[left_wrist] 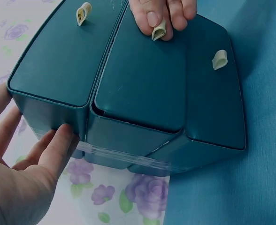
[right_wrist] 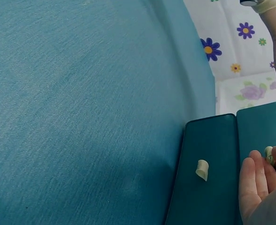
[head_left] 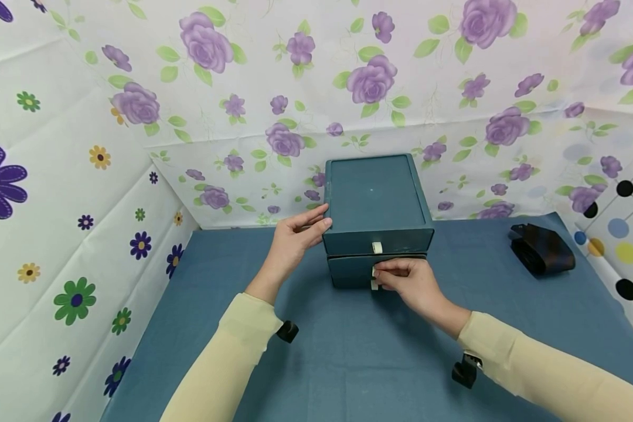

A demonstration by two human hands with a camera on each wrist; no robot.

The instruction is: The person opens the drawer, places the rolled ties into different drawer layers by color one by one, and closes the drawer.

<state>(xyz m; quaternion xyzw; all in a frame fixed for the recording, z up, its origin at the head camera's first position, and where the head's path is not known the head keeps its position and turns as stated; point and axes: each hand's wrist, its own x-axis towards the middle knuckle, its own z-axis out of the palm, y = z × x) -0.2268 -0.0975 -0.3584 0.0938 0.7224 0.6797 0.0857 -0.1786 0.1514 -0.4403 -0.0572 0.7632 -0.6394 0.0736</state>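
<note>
Left hand (head_left: pixel 295 237): we see it at the left side of the drawer box (head_left: pixel 375 199), fingers straight and lying flat against its upper left corner, gripping nothing
Drawer box: it stands on the blue cloth (head_left: pixel 348 351) near the flowered back wall (head_left: pixel 295 88), between our two hands; three drawers show in the left wrist view
Middle tab (left_wrist: pixel 159 32): cream loop on the middle drawer front, directly under our right fingertips
Right hand (head_left: pixel 408 281): at the box's front, thumb and fingers pinching the middle tab
Lowest tab (right_wrist: pixel 202 169): free, just beside that hand
Dark bundle (head_left: pixel 542 249): far right, well apart from the box
</note>
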